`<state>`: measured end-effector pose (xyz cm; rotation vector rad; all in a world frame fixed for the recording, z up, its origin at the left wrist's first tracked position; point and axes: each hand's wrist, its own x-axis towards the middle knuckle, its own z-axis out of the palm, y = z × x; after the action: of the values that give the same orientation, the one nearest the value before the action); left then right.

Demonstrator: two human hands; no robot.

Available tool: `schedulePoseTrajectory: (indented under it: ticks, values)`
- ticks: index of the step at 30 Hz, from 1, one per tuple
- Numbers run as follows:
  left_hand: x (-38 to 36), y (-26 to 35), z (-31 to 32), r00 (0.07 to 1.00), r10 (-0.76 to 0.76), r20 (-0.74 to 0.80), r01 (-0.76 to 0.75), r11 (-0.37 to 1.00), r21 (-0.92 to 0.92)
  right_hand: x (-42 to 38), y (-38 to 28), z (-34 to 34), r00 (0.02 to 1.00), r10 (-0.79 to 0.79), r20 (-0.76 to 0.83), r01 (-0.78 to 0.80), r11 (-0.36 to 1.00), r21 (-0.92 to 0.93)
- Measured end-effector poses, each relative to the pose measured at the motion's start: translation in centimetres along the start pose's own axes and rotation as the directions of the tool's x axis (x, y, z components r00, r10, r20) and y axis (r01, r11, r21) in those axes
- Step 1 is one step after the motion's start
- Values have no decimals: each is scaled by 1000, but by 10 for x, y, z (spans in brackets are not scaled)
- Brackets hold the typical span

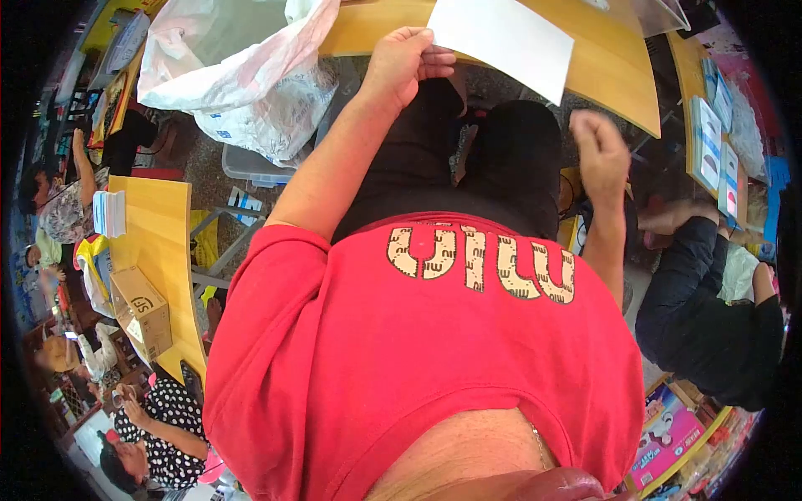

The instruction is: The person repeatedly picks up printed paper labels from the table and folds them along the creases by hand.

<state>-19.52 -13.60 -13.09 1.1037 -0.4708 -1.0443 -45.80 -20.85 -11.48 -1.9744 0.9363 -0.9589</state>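
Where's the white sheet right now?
Head view, top, right of center: the white sheet overhangs the near edge of the wooden table, its left side in the left hand.

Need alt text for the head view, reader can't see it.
Left hand holds a white sheet by its edge over a yellow table; the right hand, blurred, is near the sheet's lower corner. Seen from above, the person wears a red shirt. A whitish plastic bag is at left; other people are on both sides.

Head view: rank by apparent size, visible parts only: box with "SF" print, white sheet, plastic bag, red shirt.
Largest to smallest:
1. Red shirt
2. Plastic bag
3. White sheet
4. Box
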Motion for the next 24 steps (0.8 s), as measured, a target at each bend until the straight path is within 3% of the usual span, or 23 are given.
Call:
schedulePoseTrajectory:
  ticks: [2, 3, 4, 5, 6, 8, 9, 10, 12, 14, 17, 24]
  values:
    - [8, -3, 1, 1000, -18, 21, 19, 998, -53, -29, 38, 3, 948, 275, 158, -269, 961, -55]
    - [16, -4, 0, 1000, -23, 18, 24, 998, -59, -44, 50, 13, 945, 254, 207, -246, 967, -66]
    - [27, -4, -1, 996, 86, 17, -86, 995, 44, -52, 48, 25, 937, 240, 256, -228, 971, -76]
    - [37, -7, -2, 982, 186, 25, -188, 971, 147, -50, 49, 34, 939, -9, 344, 77, 980, -185]
    - [44, 0, 2, 950, 308, 42, -308, 912, 272, -43, 46, 47, 857, -236, 458, 379, 891, -249]
    - [70, 0, -3, 935, 355, -11, -285, 766, 576, -35, 56, 82, 723, -163, 671, 333, 934, -132]
    - [76, 2, -6, 934, 356, -23, -277, 764, 583, -32, 76, 111, 522, 109, 846, 289, 911, -296]
    - [79, 3, -7, 946, 323, -6, -261, 775, 576, -33, 90, 135, 259, 385, 886, 298, 840, -453]
    - [87, 5, -9, 951, 310, 12, -261, 777, 574, -19, 63, 157, -53, 356, 933, 428, 852, -301]
    - [86, 0, -11, 967, 255, 13, -214, 779, 589, -50, 142, 201, -200, 470, 860, 507, 801, -320]
    - [86, -1, -17, 962, 271, 4, -232, 815, 531, -53, 170, 218, -251, 521, 816, 522, 783, -339]
    - [83, 8, -12, 987, 158, 5, -140, 858, 494, -37, 187, 231, -247, 535, 808, 499, 785, -367]
